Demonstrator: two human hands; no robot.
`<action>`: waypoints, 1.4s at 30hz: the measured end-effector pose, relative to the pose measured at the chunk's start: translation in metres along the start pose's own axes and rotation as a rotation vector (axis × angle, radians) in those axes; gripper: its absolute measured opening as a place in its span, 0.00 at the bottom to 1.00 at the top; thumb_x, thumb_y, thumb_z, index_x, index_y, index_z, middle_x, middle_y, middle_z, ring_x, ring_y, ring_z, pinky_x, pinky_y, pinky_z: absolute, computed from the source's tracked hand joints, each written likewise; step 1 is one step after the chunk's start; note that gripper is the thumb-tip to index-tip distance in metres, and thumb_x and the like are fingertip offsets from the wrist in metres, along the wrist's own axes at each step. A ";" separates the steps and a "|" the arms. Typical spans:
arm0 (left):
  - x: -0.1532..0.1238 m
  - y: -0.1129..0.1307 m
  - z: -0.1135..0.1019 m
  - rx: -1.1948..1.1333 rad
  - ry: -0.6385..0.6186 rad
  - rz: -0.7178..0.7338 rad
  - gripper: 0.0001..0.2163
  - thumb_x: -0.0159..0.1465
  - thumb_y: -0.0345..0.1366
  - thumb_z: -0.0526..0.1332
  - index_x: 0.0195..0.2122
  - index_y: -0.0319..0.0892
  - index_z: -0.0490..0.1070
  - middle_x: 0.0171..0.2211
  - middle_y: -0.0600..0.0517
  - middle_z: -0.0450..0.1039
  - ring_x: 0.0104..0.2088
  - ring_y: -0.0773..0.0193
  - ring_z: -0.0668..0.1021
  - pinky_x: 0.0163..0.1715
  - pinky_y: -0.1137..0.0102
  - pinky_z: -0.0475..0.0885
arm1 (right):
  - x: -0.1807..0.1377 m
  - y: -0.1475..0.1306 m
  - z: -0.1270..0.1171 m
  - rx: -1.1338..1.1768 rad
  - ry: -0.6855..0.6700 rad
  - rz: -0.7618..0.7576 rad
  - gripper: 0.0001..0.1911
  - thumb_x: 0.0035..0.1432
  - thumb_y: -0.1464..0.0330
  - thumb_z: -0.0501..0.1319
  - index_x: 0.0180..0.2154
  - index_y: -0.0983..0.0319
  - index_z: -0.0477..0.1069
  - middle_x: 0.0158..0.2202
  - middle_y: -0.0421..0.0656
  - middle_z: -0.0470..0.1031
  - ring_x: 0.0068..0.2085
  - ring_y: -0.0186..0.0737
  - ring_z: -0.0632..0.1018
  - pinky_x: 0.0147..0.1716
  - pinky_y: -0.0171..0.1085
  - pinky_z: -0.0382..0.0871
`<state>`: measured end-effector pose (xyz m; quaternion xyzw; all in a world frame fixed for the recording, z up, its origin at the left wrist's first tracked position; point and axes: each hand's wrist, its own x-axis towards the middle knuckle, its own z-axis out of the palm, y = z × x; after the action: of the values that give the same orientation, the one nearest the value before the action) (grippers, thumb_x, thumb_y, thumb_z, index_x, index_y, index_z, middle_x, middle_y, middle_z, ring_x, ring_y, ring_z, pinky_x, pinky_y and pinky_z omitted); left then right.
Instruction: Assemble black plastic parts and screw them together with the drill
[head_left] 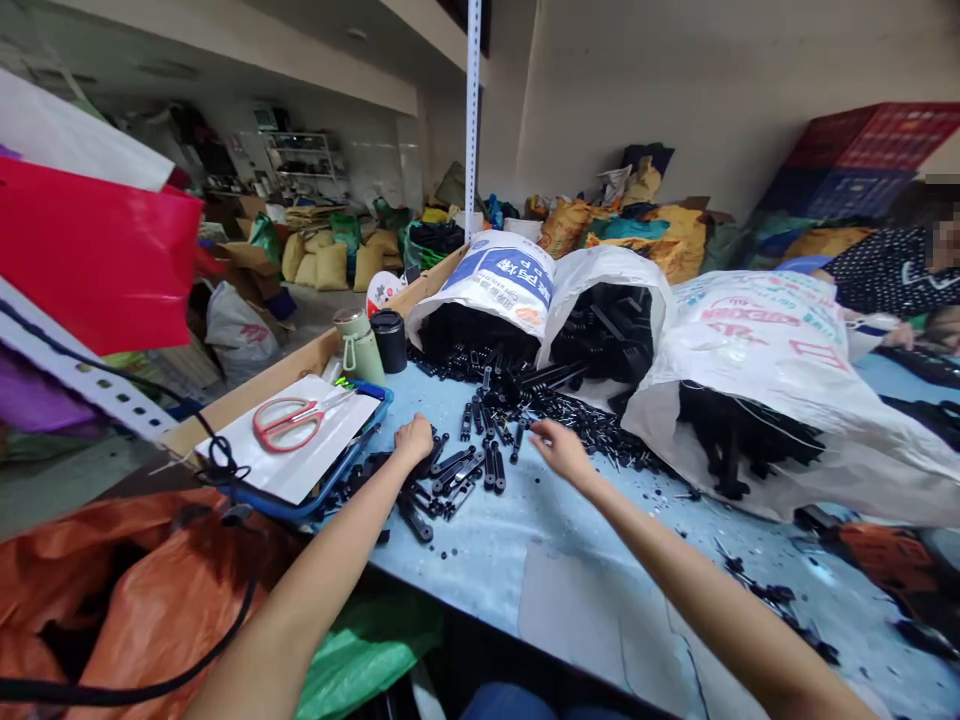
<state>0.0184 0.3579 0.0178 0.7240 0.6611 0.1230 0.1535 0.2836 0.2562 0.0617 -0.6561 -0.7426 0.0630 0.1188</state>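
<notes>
My left hand (415,440) is closed above the left side of a loose pile of black plastic bar-shaped parts (457,468); what its fingers hold, if anything, is hidden. My right hand (561,450) reaches in from the right, fingers stretched and a little apart. Its fingertips are close to an upright-lying black bar part (518,440), and I see nothing gripped in them. Just beyond that hand spreads a heap of small dark pins or screws (600,430). The parts lie on a light-blue tabletop (480,570).
Three white woven sacks (510,270) spill black parts at the back. On the left, red-handled scissors (289,425) rest on white paper over a blue tray (300,512), near a green flask (358,345) and black cup (388,340). An orange-and-black tool (889,565) lies right; a co-worker's sleeve (885,270) is beyond.
</notes>
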 end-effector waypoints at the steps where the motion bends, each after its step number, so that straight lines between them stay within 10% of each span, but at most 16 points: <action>1: -0.003 0.001 0.000 0.018 0.013 0.002 0.12 0.63 0.36 0.56 0.45 0.34 0.66 0.42 0.44 0.69 0.41 0.58 0.73 0.40 0.59 0.69 | 0.024 0.018 -0.007 -0.043 0.045 0.025 0.18 0.63 0.68 0.46 0.51 0.66 0.62 0.49 0.53 0.68 0.48 0.44 0.70 0.45 0.41 0.63; 6: -0.027 0.028 -0.009 0.106 0.177 0.079 0.10 0.64 0.31 0.53 0.43 0.33 0.68 0.41 0.36 0.68 0.41 0.48 0.74 0.38 0.59 0.67 | 0.110 0.059 -0.028 -0.167 0.080 0.000 0.25 0.55 0.78 0.50 0.56 0.64 0.57 0.54 0.54 0.63 0.55 0.46 0.63 0.51 0.45 0.52; 10: -0.078 0.062 0.004 0.138 0.221 0.239 0.13 0.66 0.34 0.47 0.44 0.34 0.67 0.37 0.41 0.68 0.37 0.54 0.73 0.35 0.64 0.68 | 0.115 0.056 -0.035 -0.176 0.032 -0.027 0.21 0.54 0.75 0.52 0.51 0.65 0.64 0.45 0.54 0.71 0.49 0.47 0.68 0.49 0.45 0.52; 14: -0.158 0.086 0.042 0.200 0.161 0.615 0.14 0.64 0.31 0.52 0.51 0.35 0.63 0.36 0.45 0.69 0.36 0.57 0.72 0.33 0.66 0.69 | 0.045 0.056 -0.037 -0.125 -0.039 -0.047 0.22 0.54 0.69 0.53 0.52 0.65 0.64 0.45 0.51 0.72 0.44 0.45 0.71 0.43 0.39 0.58; 20: -0.235 0.081 0.075 0.195 0.061 0.842 0.17 0.61 0.30 0.58 0.52 0.40 0.63 0.42 0.43 0.68 0.39 0.56 0.72 0.36 0.62 0.70 | -0.113 0.065 -0.013 0.441 -0.533 -0.093 0.17 0.55 0.66 0.53 0.46 0.61 0.70 0.31 0.41 0.75 0.29 0.36 0.73 0.27 0.32 0.64; 27: -0.229 0.079 0.073 -0.199 -0.001 0.683 0.19 0.65 0.28 0.49 0.57 0.40 0.57 0.42 0.44 0.70 0.43 0.58 0.72 0.42 0.62 0.70 | -0.162 0.040 0.032 0.076 -0.044 -0.145 0.31 0.54 0.51 0.56 0.56 0.58 0.62 0.48 0.51 0.70 0.49 0.50 0.69 0.51 0.53 0.55; 35: -0.234 0.125 0.044 -0.761 -0.086 0.471 0.16 0.66 0.36 0.49 0.54 0.43 0.64 0.43 0.46 0.70 0.45 0.60 0.72 0.45 0.64 0.69 | -0.171 -0.003 0.029 1.143 -0.001 0.298 0.28 0.62 0.52 0.44 0.57 0.61 0.60 0.34 0.44 0.72 0.29 0.37 0.74 0.26 0.37 0.72; 42: -0.246 0.137 0.035 -0.709 -0.067 0.449 0.17 0.66 0.36 0.49 0.54 0.44 0.64 0.39 0.46 0.70 0.39 0.61 0.73 0.41 0.67 0.69 | -0.182 0.007 0.015 0.866 0.104 -0.054 0.22 0.62 0.60 0.50 0.56 0.57 0.61 0.33 0.42 0.67 0.30 0.32 0.70 0.29 0.33 0.70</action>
<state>0.1344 0.0998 0.0446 0.7560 0.3984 0.3496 0.3841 0.3069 0.0778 0.0288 -0.5286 -0.6574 0.3323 0.4218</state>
